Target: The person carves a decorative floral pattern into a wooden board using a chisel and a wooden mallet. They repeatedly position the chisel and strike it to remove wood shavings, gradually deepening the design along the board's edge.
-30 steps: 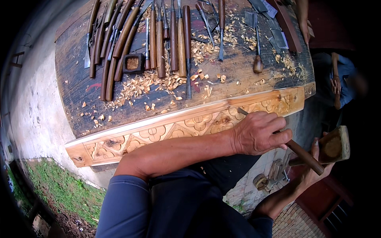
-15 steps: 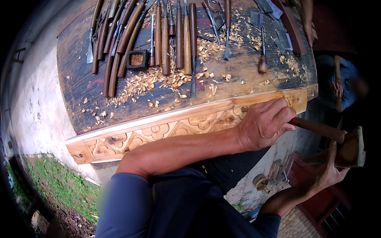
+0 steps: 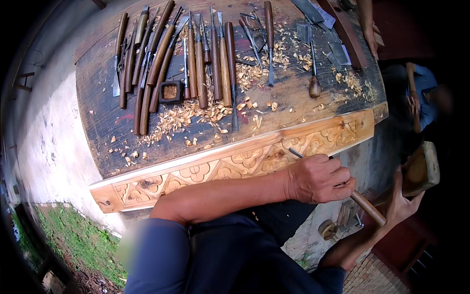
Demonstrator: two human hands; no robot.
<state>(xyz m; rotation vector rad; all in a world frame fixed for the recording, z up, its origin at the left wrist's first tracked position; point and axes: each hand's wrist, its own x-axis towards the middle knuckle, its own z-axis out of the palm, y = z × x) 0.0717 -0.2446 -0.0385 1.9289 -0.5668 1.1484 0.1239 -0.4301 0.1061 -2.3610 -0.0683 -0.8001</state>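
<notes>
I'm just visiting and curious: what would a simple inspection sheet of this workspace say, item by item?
Surface: worn wooden table, scattered with pale shavings.
Job's things: long board carved with triangles and lobed shapes, along the table's near edge; chisel with its blade over the board, contact unclear; wooden mallet.
Clutter: many wooden-handled tools grouped together; grey sheets toward the far right.
Hands: left hand closed around the chisel; right hand holding the mallet, fingers partly hidden.
Cables: nothing seen.
Surroundings: grass at lower left; a person in blue at right.
</notes>
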